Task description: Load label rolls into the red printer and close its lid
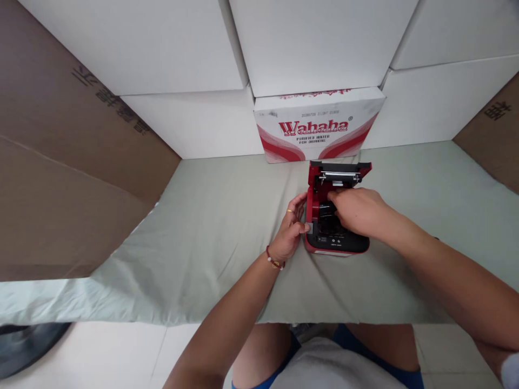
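A red and black thermal printer (338,246) rests on the cloth-covered table with its lid (340,168) raised. A roller spans the inside of that lid. My left hand (291,229) grips the printer's left side, its thumb on a grey tab near the front corner and its fingers along the red wall. Inside the open bay is my right hand (357,210), fingers bent and pointing down. Its fingertips are mostly hidden, so whatever they pinch cannot be made out. Dark glossy parts show in the bay beside it.
Behind the printer stands a white and red Wahaha water carton (316,132), against stacked white boxes (174,48). Brown cardboard (73,178) rises on the left, with more cardboard (492,129) at far right. A pale green cloth (211,216) covers the table, hanging over its near edge.
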A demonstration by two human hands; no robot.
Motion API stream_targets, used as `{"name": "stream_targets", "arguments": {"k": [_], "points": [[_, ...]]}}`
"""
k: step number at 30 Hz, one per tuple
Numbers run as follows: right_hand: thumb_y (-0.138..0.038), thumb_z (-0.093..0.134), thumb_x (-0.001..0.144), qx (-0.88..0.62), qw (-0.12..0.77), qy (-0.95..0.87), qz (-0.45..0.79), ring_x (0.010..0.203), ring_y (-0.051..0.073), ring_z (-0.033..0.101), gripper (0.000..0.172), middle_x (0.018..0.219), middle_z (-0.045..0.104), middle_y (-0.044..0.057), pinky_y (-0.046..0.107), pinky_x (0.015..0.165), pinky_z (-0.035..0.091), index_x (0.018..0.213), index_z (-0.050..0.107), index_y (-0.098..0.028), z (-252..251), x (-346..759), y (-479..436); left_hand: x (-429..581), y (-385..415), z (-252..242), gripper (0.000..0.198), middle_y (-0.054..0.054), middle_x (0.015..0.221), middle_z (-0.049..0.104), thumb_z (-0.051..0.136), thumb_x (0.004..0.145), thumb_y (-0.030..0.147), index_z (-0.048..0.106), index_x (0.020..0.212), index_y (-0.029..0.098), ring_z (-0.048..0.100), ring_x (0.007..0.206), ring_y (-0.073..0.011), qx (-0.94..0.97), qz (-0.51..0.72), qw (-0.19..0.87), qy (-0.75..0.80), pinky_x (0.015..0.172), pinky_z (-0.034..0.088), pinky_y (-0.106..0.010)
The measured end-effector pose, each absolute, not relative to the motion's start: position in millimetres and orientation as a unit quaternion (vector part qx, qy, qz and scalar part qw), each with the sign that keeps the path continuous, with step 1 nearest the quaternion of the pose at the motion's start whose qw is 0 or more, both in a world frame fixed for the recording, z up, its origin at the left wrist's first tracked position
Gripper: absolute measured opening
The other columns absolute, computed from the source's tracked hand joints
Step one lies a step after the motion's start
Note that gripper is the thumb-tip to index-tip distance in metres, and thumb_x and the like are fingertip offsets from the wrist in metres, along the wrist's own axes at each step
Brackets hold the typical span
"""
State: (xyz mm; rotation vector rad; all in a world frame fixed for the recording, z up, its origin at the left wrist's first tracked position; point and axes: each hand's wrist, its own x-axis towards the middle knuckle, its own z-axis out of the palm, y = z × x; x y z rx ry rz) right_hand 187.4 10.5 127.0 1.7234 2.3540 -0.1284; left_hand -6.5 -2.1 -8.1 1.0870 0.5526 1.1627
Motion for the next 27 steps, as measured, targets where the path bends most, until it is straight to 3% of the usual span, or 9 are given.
{"name": "stream_targets", "arguments": {"k": [4,10,13,15,18,20,23,27], "points": [[-0.015,0.062,0.093,0.603,0.096,0.79,-0.049,0.097,0.033,0.081,0.037,0.118,0.084,0.016,0.038,0.074,0.057,0.127,0.074,-0.022,124,191,8,-6,-2,-9,0.085,-0.009,0.173,0.05,0.087,0.078,0.051,0.053,0.154,0.031,0.037,0.168,-0.0345,0.484,0.511,0.665,0.251,0.14,0.026,-0.055],[-0.023,0.05,0.105,0.626,0.062,0.775,-0.067,0.099,0.035,0.081,0.039,0.126,0.08,0.021,0.042,0.075,0.058,0.139,0.069,-0.017,122,192,10,-6,-2,-6,0.084,-0.009,0.172,0.052,0.087,0.077,0.049,0.054,0.152,0.03,0.039,0.167,-0.0351,0.478,0.509,0.672,0.25,0.139,0.027,-0.055],[-0.027,0.049,0.109,0.611,0.026,0.784,-0.103,0.106,0.033,0.08,0.034,0.125,0.081,0.018,0.042,0.085,0.061,0.132,0.072,-0.017,125,197,5,-6,-3,-5,0.083,-0.009,0.173,0.05,0.086,0.077,0.047,0.054,0.152,0.03,0.038,0.168,-0.0348,0.472,0.505,0.68,0.245,0.139,0.028,-0.055],[-0.029,0.051,0.11,0.577,-0.06,0.795,-0.176,0.105,0.028,0.08,0.032,0.12,0.083,0.011,0.04,0.09,0.063,0.129,0.075,-0.022,131,209,-5,-6,-3,-6,0.083,-0.008,0.173,0.051,0.087,0.077,0.046,0.054,0.152,0.031,0.039,0.167,-0.0341,0.467,0.506,0.683,0.242,0.138,0.028,-0.054],[-0.046,0.059,0.109,0.492,-0.233,0.777,-0.316,0.101,0.025,0.081,0.033,0.12,0.085,0.005,0.036,0.083,0.067,0.133,0.078,-0.032,146,244,-31,-6,-3,-7,0.083,-0.007,0.172,0.052,0.087,0.076,0.047,0.054,0.151,0.032,0.04,0.166,-0.034,0.467,0.507,0.682,0.243,0.137,0.03,-0.053],[-0.055,0.066,0.107,0.47,-0.302,0.747,-0.361,0.102,0.025,0.083,0.036,0.124,0.085,0.005,0.032,0.078,0.067,0.137,0.079,-0.039,153,278,-50,-6,-2,-8,0.083,-0.007,0.173,0.051,0.086,0.077,0.05,0.054,0.152,0.032,0.042,0.165,-0.0347,0.473,0.504,0.679,0.246,0.135,0.033,-0.054],[-0.05,0.073,0.104,0.517,-0.333,0.697,-0.368,0.091,0.022,0.084,0.034,0.113,0.088,0.008,0.027,0.064,0.063,0.137,0.08,-0.045,150,327,-71,-6,0,-9,0.083,-0.008,0.172,0.052,0.087,0.077,0.051,0.055,0.151,0.032,0.044,0.163,-0.0348,0.474,0.504,0.677,0.248,0.135,0.034,-0.054],[-0.054,0.077,0.1,0.543,-0.274,0.707,-0.36,0.082,0.023,0.085,0.034,0.104,0.088,0.011,0.026,0.06,0.062,0.13,0.084,-0.04,114,345,-86,-6,0,-9,0.082,-0.008,0.169,0.055,0.088,0.075,0.049,0.058,0.149,0.031,0.044,0.163,-0.0346,0.465,0.513,0.678,0.247,0.136,0.033,-0.052]]}}
